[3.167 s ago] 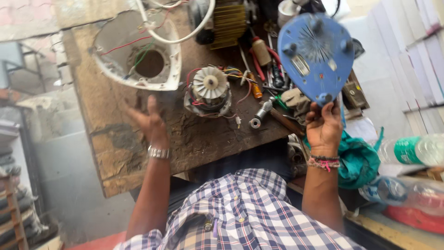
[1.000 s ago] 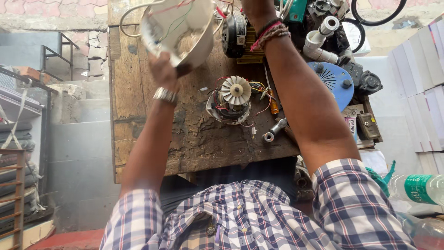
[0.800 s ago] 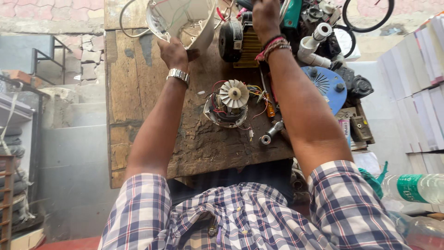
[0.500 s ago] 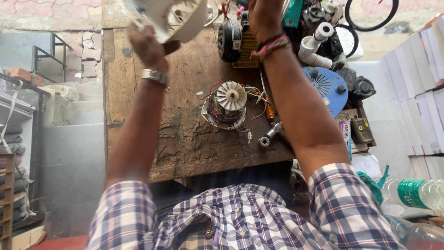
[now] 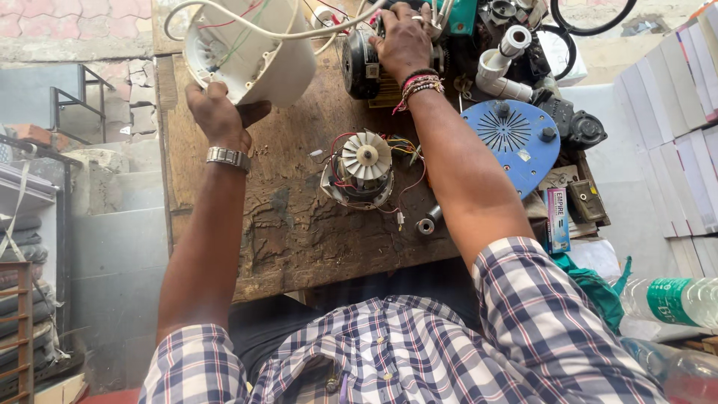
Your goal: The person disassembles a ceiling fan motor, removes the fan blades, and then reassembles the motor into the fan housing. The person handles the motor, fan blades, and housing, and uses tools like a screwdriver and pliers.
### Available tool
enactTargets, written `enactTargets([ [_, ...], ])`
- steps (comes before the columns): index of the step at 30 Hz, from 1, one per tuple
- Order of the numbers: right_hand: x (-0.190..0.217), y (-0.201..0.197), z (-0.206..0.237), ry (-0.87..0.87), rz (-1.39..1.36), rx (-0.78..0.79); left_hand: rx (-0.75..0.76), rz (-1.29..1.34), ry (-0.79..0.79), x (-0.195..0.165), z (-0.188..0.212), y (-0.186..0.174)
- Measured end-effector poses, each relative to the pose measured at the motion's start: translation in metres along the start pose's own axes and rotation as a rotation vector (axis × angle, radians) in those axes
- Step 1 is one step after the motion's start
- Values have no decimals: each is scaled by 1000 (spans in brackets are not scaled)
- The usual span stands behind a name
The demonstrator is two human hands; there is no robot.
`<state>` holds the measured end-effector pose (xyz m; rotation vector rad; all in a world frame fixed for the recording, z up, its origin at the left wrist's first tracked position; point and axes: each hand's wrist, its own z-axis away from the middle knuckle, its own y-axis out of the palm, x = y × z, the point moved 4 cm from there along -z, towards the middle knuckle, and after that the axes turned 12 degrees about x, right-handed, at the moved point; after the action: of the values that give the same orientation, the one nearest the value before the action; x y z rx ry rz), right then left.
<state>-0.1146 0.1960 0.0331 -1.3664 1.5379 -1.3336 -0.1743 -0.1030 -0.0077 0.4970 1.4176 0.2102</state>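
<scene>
caution: left hand [image 5: 218,112] fingers curl on the white housing [image 5: 254,49] rim; right hand [image 5: 404,37] fingers press the black motor [image 5: 360,63]; taut white cable [image 5: 299,34] may snag and drag parts

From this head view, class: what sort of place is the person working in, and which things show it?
Probably a small appliance repair bench. An electric motor with loose wires lies on the worn wooden table, the left hand holds a white casing, and a blue cover lies beside spare parts.
</scene>
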Motion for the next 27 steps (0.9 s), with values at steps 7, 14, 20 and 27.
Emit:
enactTargets([
  [7,-8,2,-12,250,1,397,26,-28,58,5,-6,-5],
  [14,-11,8,-5,355,-147,349,0,-49,42,-5,0,-2],
  [20,10,23,19,139,21,-1,-54,-18,25,-13,-4,-21],
  [27,2,24,41,-10,-44,-69,-23,-193,324,-39,-11,-91],
])
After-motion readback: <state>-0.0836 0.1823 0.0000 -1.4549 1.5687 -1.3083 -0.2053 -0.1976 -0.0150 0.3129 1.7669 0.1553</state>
